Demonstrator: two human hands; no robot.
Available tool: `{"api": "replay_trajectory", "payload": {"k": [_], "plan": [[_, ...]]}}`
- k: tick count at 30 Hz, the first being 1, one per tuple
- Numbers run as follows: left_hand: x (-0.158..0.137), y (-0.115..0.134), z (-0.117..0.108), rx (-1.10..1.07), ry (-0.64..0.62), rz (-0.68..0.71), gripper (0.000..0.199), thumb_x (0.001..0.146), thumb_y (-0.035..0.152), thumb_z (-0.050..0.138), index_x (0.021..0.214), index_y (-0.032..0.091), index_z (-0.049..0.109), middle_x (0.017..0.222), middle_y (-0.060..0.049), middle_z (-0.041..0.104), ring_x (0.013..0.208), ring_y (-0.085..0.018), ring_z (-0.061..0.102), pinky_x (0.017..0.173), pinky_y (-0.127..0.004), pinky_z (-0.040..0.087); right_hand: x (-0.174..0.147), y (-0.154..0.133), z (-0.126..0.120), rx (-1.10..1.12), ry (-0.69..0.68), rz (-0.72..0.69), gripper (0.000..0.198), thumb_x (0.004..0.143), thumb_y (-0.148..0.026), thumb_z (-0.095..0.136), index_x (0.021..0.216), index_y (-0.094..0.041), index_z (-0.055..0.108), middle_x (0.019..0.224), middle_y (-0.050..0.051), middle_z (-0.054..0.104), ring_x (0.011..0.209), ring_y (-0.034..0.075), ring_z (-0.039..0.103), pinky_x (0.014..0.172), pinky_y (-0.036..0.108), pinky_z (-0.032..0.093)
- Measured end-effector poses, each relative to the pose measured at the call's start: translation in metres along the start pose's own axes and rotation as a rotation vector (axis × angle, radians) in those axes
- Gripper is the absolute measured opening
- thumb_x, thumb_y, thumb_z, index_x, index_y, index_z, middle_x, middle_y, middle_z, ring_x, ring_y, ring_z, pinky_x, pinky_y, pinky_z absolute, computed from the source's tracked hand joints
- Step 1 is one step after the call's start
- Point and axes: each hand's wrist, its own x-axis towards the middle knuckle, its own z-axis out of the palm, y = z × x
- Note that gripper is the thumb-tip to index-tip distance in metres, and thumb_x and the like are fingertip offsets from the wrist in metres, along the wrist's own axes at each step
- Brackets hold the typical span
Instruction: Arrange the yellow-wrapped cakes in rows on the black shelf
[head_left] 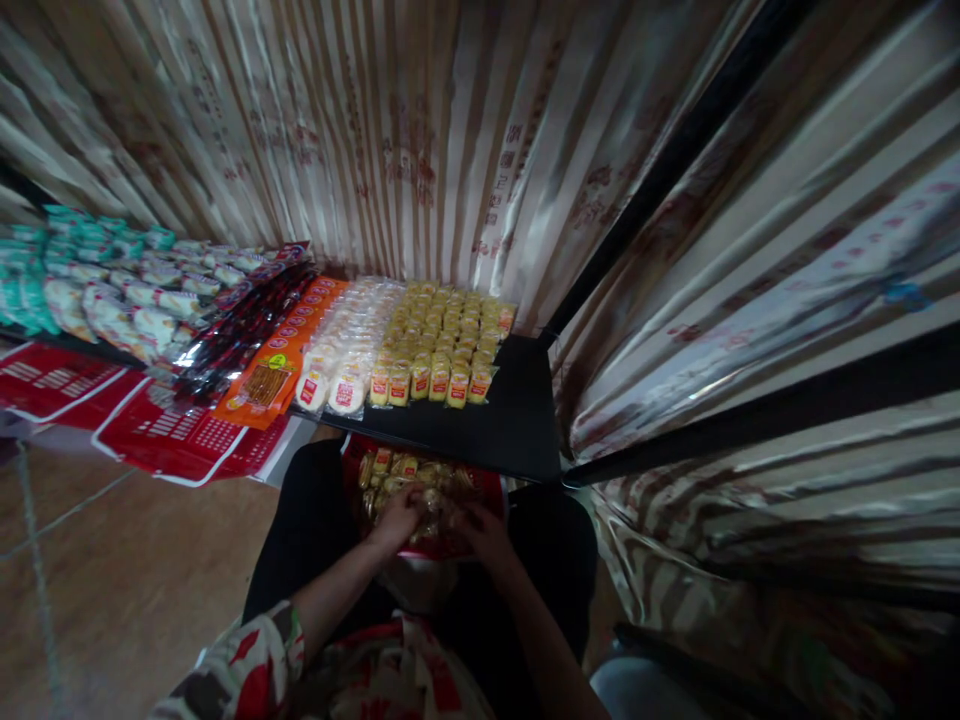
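Observation:
On my lap rests a red container (349, 478) full of small wrapped yellow snack packets (382, 462), probably cakes or biscuits. My left hand (400, 515) reaches among them, its fingers closed around a packet near the container's middle. Close by on the right, my right hand (484, 532) has curled fingers over the same pile; dim light and blur hide what they hold. Just ahead, on a black table (517, 400), matching yellow packets (442, 340) stand in tight rows. White round wrapped crackers (346, 392) line up directly left of them.
Further left on the table lie an orange snack bag (266, 375), dark shiny packets (225, 335), white packets (150, 290) and green packets (26, 280). Red printed sheets (202, 435) hang along its front edge. A striped curtain (420, 130) and dark poles (645, 190) enclose the back and right.

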Motion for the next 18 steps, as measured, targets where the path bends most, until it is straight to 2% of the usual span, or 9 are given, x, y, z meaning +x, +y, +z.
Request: {"api": "replay_trajectory", "payload": {"k": [4, 9, 14, 18], "plan": [[-0.014, 0.032, 0.002, -0.060, -0.010, 0.081, 0.028, 0.069, 0.013, 0.055, 0.097, 0.016, 0.060, 0.074, 0.001, 0.061, 0.065, -0.010, 0.056, 0.061, -0.018, 0.044, -0.012, -0.018, -0.012, 0.154, 0.001, 0.009, 0.045, 0.062, -0.046, 0.063, 0.095, -0.015, 0.067, 0.096, 0.008, 0.071, 0.092, 0.028, 0.065, 0.080, 0.041, 0.052], [-0.028, 0.077, 0.007, -0.144, -0.081, 0.161, 0.028, 0.066, 0.016, 0.057, 0.094, 0.018, 0.058, 0.074, 0.003, 0.060, 0.061, -0.009, 0.055, 0.057, -0.018, 0.043, -0.024, -0.046, -0.024, 0.232, 0.030, -0.048, 0.048, 0.066, -0.050, 0.061, 0.099, -0.016, 0.065, 0.096, 0.009, 0.071, 0.089, 0.027, 0.066, 0.078, 0.039, 0.053], [-0.028, 0.103, 0.014, -0.253, -0.173, 0.250, 0.029, 0.062, 0.013, 0.055, 0.091, 0.019, 0.056, 0.080, 0.003, 0.058, 0.058, -0.006, 0.052, 0.051, -0.016, 0.038, -0.032, -0.064, -0.034, 0.207, 0.235, -0.249, 0.043, 0.071, -0.046, 0.061, 0.105, -0.020, 0.062, 0.104, 0.008, 0.067, 0.096, 0.024, 0.063, 0.084, 0.037, 0.051], [-0.027, 0.116, 0.020, -0.353, -0.260, 0.284, 0.027, 0.059, 0.013, 0.057, 0.085, 0.019, 0.056, 0.078, 0.004, 0.060, 0.066, -0.008, 0.055, 0.063, -0.018, 0.043, -0.037, -0.066, -0.041, 0.063, 0.412, -0.478, 0.025, 0.077, -0.037, 0.058, 0.097, -0.023, 0.064, 0.111, 0.008, 0.061, 0.105, 0.023, 0.057, 0.091, 0.038, 0.047]]}}
